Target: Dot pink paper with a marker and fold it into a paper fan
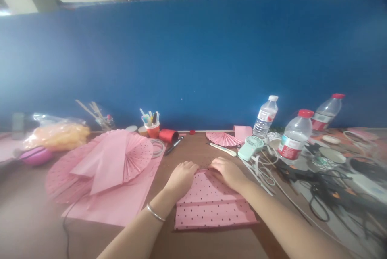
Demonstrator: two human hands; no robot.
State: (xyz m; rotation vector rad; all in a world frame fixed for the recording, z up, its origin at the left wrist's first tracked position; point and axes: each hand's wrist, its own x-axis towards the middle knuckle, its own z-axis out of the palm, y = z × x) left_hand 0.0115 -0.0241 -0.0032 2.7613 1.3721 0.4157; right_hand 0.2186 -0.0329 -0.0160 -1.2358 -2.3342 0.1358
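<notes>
A pink paper sheet [211, 206] with dark dots lies on the brown table, creased crosswise. At its far left corner, the fingers of my left hand [181, 177] are pressed together on the edge; a silver bangle circles that wrist. My right hand [228, 171] grips the same far edge near the right corner, its fingers curled over the paper. Both fingertips are partly hidden from this angle. Beyond the hands lies a pleated pink paper fan [223, 138], with a white utility knife [223, 149] just in front of it.
To the left, pink paper fans [137, 154] and plain sheets are piled. Behind them stand a cup of pens [152, 130] and a red spool [168, 135]. On the right are a mint handheld fan [250, 147], bottles [294, 138], and tangled cables [266, 174]. A blue partition [193, 61] closes the back.
</notes>
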